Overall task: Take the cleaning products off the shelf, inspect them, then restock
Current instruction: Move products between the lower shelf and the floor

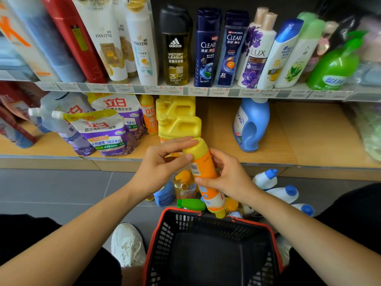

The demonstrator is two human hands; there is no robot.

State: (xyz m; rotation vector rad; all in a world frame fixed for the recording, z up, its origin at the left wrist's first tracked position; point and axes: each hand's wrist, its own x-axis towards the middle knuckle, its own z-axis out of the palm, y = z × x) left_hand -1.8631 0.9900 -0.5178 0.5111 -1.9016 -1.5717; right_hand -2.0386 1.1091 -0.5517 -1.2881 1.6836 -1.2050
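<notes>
An orange bottle (203, 166) with a yellow cap is held tilted in front of the lower shelf (299, 129), barcode side toward me. My left hand (162, 164) grips its upper end near the cap, thumb on the label. My right hand (228, 178) holds the middle of the bottle from the right. On the floor below lie several more products: a clear amber bottle (183, 185), a blue bottle (165, 196), a green-capped bottle (190, 204) and white bottles with blue caps (282, 193).
A black basket with a red rim (208, 244) stands on the grey floor between my knees. The lower shelf holds purple refill pouches (107, 133), yellow jugs (178, 122) and a blue detergent bottle (250, 124). Shampoo bottles (206, 48) fill the upper shelf. A white shoe (127, 244) is at left.
</notes>
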